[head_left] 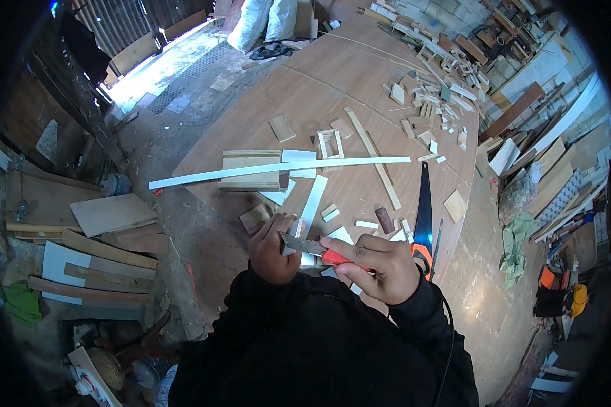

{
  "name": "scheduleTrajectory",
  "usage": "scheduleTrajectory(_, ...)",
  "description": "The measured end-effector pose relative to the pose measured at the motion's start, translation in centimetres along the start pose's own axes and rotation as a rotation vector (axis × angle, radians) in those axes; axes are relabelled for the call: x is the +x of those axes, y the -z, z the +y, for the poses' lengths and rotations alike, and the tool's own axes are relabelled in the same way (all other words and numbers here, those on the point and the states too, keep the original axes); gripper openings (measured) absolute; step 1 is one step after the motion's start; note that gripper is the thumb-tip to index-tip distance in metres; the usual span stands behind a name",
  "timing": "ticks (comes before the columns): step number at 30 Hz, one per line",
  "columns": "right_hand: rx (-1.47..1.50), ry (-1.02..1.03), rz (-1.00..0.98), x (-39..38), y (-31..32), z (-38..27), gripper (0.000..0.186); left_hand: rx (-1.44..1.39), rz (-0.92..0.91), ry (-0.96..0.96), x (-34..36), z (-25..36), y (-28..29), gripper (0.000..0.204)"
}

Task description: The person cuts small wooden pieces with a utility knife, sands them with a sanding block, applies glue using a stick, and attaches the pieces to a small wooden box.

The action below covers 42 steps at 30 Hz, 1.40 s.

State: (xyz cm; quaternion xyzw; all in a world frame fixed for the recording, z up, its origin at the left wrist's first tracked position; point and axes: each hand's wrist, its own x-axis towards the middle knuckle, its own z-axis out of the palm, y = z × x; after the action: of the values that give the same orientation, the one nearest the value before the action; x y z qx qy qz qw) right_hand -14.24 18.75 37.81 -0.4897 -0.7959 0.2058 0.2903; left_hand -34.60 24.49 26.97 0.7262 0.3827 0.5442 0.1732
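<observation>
Head view shows a small frame already joined on the table, while surrounding wood pieces are left loose, so the work is judged unfinished. Near the table's close edge, a pale block is clenched in the left hand; a red-handled blade is grasped by the right hand.
</observation>
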Motion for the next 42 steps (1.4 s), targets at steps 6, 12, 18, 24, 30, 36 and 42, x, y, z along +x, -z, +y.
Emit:
scheduleTrajectory(6,-0.082,-0.017,0.021,0.7,-0.9,0.4,0.033,0.019,0.002,0.099,0.0,-0.1,-0.6,0.019)
scheduleTrajectory(12,-0.412,-0.223,0.231,1.1,-2.8,7.9,0.021,-0.371,-0.034,0.082,1.0,4.8,0.4,0.009)
scheduleTrajectory(18,0.133,-0.184,0.372,0.3,2.4,3.0,0.035,-0.242,-0.05,0.381,2.2,2.9,1.2,0.012)
scheduleTrajectory(24,0.102,0.07,0.076,0.3,2.0,-0.5,0.036,-0.213,0.053,0.184,2.2,2.2,0.5,0.011)
scheduleTrajectory(30,0.002,0.088,0.023,0.4,0.9,-0.2,0.037,-0.102,-0.102,0.198,2.1,2.0,0.5,0.014)
scheduleTrajectory(36,-0.014,0.065,-0.011,0.5,0.8,-0.4,0.037,-0.147,-0.049,0.174,1.7,1.5,0.3,0.017)
scheduleTrajectory(42,-0.024,0.079,0.019,0.6,0.0,0.0,0.038,-0.172,0.004,0.197,0.9,1.7,-0.1,0.015)
